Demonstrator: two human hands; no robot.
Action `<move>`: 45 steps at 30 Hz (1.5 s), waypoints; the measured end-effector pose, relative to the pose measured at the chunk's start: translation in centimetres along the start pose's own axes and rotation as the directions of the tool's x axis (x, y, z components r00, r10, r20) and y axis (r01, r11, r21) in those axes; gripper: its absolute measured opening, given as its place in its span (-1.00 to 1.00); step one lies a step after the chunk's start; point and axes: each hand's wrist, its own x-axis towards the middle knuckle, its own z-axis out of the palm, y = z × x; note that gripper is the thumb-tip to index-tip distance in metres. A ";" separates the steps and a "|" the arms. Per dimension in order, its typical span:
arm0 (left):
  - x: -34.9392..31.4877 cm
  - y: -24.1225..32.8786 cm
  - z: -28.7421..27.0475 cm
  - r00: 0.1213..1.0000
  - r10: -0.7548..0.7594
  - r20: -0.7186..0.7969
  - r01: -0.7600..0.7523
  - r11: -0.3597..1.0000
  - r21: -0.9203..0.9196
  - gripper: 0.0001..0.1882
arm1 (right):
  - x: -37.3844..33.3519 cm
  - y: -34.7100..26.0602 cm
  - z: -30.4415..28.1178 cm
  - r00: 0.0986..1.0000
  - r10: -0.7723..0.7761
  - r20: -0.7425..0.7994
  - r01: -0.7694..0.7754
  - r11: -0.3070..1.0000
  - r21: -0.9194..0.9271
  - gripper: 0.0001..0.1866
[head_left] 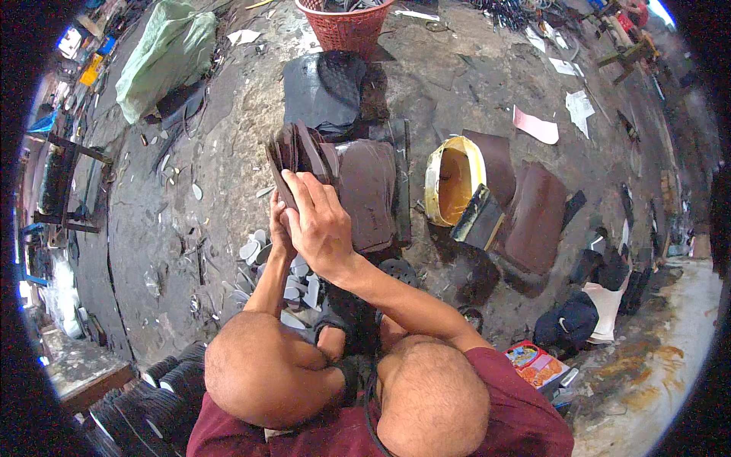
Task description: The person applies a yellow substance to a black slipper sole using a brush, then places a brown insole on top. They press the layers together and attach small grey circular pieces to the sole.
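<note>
The two hands are close together at the near end of some dark brown sheets (293, 156), which stand on edge, a little fanned, at 12 o'clock from the hands. The right hand (321, 228) has its fingers stretched and lying against these sheets; the left hand (282, 234) is just beside it, at 9 o'clock, and partly covered by it. How firmly each hand grips, I cannot tell. At 2 o'clock from the hands, touching the standing sheets, there is a flat brown stack (367, 194). Farther at 12 o'clock are black sheets (324, 87), and beyond them a red basket (344, 30). Between 2 and 3 o'clock a container with yellow rim (477, 164) has amber-coloured matter inside, and a dark flat piece (477, 217) leans on it. More brown sheets (535, 217) lie at 3 o'clock, and a pink piece (535, 126) at 2 o'clock. Small grey offcuts (250, 250) are scattered at 8 o'clock, on the dark, stained floor (236, 152), and a pale green bag (167, 53) is at 11 o'clock.
</note>
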 end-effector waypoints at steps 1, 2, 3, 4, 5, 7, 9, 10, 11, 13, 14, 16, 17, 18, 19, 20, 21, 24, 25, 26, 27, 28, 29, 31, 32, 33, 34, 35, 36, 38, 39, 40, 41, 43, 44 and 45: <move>0.0 0.3 -0.3 0.992 -0.103 0.076 0.123 0.931 -0.343 -0.26 | 0.0 0.0 0.1 1.000 -0.013 0.002 0.013 1.000 -0.001 -0.36; 0.0 0.4 -0.5 0.988 -0.114 0.102 0.146 0.904 -0.402 -0.26 | 0.0 0.0 0.2 1.000 -0.027 0.005 0.027 1.000 -0.003 -0.37; -0.1 0.6 -0.5 0.984 -0.127 0.127 0.172 0.873 -0.457 -0.26 | 0.1 -0.1 0.2 0.999 -0.033 0.009 0.033 0.999 -0.008 -0.42; -0.1 0.3 -0.2 0.994 -0.072 0.082 0.091 0.963 -0.256 -0.26 | 0.1 0.0 0.2 0.999 -0.036 0.014 0.036 0.999 -0.001 -0.44; -0.1 0.1 0.1 0.999 -0.008 0.050 0.010 0.999 -0.038 -0.26 | 0.1 0.0 0.3 0.999 -0.039 0.018 0.039 0.999 0.006 -0.45; 0.2 -0.3 -1.2 0.999 -0.007 0.034 0.009 0.999 -0.040 -0.24 | 0.3 0.0 0.3 0.999 -0.038 0.022 0.038 0.999 0.038 -0.47; 0.5 -0.7 -1.4 1.000 0.009 0.028 -0.007 0.999 -0.050 -0.20 | 0.6 1.0 -0.1 0.999 -0.028 0.020 0.026 0.997 0.076 -0.48; 0.2 -0.4 -0.7 0.999 -0.039 -0.019 0.038 0.998 -0.041 -0.16 | 0.6 1.8 -0.5 1.000 -0.003 0.007 0.002 0.996 0.092 -0.49; 0.3 -0.6 -0.6 0.999 -0.028 -0.039 0.029 0.999 0.027 -0.14 | 0.7 2.8 -1.0 1.000 -0.005 -0.018 0.006 0.997 0.072 -0.50; 0.4 -0.6 -0.2 0.995 -0.028 -0.091 0.033 0.997 0.062 -0.06 | 0.9 4.9 -2.0 0.998 0.047 -0.038 -0.042 0.992 0.122 -0.49; 0.4 -0.6 0.2 0.996 -0.023 -0.087 0.032 0.995 0.099 -0.03 | 0.8 6.1 -2.6 0.994 0.104 -0.029 -0.096 0.978 0.186 -0.48; 0.0 -0.1 1.8 0.997 -0.017 -0.079 0.030 0.984 0.174 0.03 | 0.3 9.3 -3.4 0.981 0.188 -0.044 -0.176 0.964 0.198 -0.48; 0.5 -0.8 1.5 0.994 0.004 -0.112 0.017 0.983 0.185 0.10 | -0.2 10.7 -3.5 0.957 0.290 -0.017 -0.278 0.933 0.230 -0.48; 0.6 -1.1 2.1 0.994 0.003 -0.105 0.027 0.959 0.284 0.10 | -0.6 12.3 -3.9 0.921 0.390 0.007 -0.379 0.891 0.249 -0.47; 0.5 -1.2 3.1 0.996 -0.001 -0.094 0.037 0.924 0.380 0.10 | -1.2 14.3 -4.1 0.923 0.384 -0.018 -0.369 0.898 0.242 -0.46; 0.6 -1.4 3.9 0.997 -0.005 -0.082 0.043 0.881 0.471 0.10 | -2.0 16.3 -4.1 0.926 0.376 -0.044 -0.356 0.905 0.234 -0.45; 0.9 -1.6 3.7 0.995 0.094 -0.032 -0.054 0.784 0.619 0.09 | -2.1 16.7 -3.8 0.915 0.403 -0.021 -0.377 0.872 0.313 -0.44; 1.1 -1.4 3.3 0.996 0.065 -0.053 -0.015 0.755 0.656 0.12 | -2.7 17.5 -3.4 0.920 0.391 0.017 -0.383 0.890 0.248 -0.40; 0.7 -0.8 4.1 0.995 0.030 -0.097 0.036 0.792 0.609 0.12 | -2.7 17.5 -3.2 0.917 0.398 -0.004 -0.386 0.892 0.236 -0.36; 0.1 -0.3 5.2 0.990 -0.008 -0.140 0.085 0.826 0.558 0.13 | -2.8 17.4 -3.0 0.914 0.404 -0.024 -0.389 0.894 0.222 -0.32; 0.0 -0.2 5.3 0.988 0.002 -0.152 0.087 0.808 0.582 0.13 | -2.8 17.3 -2.7 0.913 0.406 -0.044 -0.389 0.897 0.212 -0.28; -0.1 0.0 5.4 0.986 0.014 -0.164 0.089 0.790 0.606 0.13 | -3.1 17.2 -2.3 0.917 0.392 -0.078 -0.384 0.918 0.103 -0.26; 0.4 -0.7 4.6 0.988 0.068 -0.141 0.052 0.711 0.701 0.13 | -3.4 16.9 -2.0 0.921 0.374 -0.113 -0.377 0.926 -0.008 -0.23; -0.1 -0.5 5.1 0.991 0.081 -0.107 0.032 0.631 0.775 0.11 | -3.8 16.5 -1.6 0.903 0.408 -0.134 -0.418 0.906 -0.058 -0.17; 0.1 -0.6 4.7 0.993 0.042 -0.110 0.055 0.660 0.749 0.10 | -4.0 16.4 -1.3 0.880 0.460 -0.122 -0.463 0.886 0.005 -0.13; 0.1 -0.4 4.9 0.994 -0.003 -0.113 0.084 0.689 0.720 0.08 | -4.1 15.9 -1.3 0.852 0.514 -0.104 -0.510 0.858 0.062 -0.09; -0.1 -0.2 5.0 0.992 -0.049 -0.113 0.113 0.714 0.691 0.07 | -4.2 15.6 -1.4 0.839 0.541 -0.061 -0.539 0.841 0.046 -0.06; -0.7 0.1 5.1 0.987 -0.095 -0.128 0.156 0.748 0.645 0.02 | -4.2 15.3 -1.5 0.823 0.568 -0.019 -0.567 0.823 0.029 -0.03; -0.3 -0.2 4.5 0.991 -0.098 -0.091 0.133 0.791 0.597 0.02 | -3.8 15.0 -2.0 0.808 0.589 0.013 -0.589 0.808 0.006 0.01; 0.5 -1.3 2.1 0.994 -0.103 -0.034 0.106 0.857 0.504 0.03 | -3.8 14.9 -2.0 0.779 0.621 0.079 -0.626 0.776 0.071 0.06; 0.9 -2.1 2.1 0.990 -0.094 -0.101 0.134 0.828 0.544 0.03 | -4.0 15.2 -2.4 0.763 0.639 0.098 -0.646 0.757 0.093 0.08; 0.6 -2.1 3.5 0.987 -0.063 -0.149 0.137 0.819 0.557 0.04 | -4.2 15.5 -2.8 0.803 0.595 0.037 -0.595 0.797 0.100 0.10; 0.1 -1.9 4.6 0.980 -0.032 -0.197 0.141 0.809 0.570 0.05 | -4.3 15.8 -2.6 0.837 0.546 -0.024 -0.542 0.835 0.101 0.12; -0.1 -2.4 3.8 0.966 0.125 -0.228 0.060 0.746 0.663 0.09 | -4.5 15.4 -1.5 0.890 0.425 -0.163 -0.435 0.900 -0.027 0.17; 0.3 -2.8 2.0 0.947 0.248 -0.205 -0.019 0.678 0.735 0.11 | -4.7 14.9 -1.6 0.867 0.484 -0.118 -0.495 0.863 -0.097 0.13; 0.4 -2.5 1.6 0.918 0.369 -0.149 -0.051 0.480 0.876 0.12 | -4.8 14.7 -1.5 0.877 0.470 -0.100 -0.479 0.872 -0.099 0.11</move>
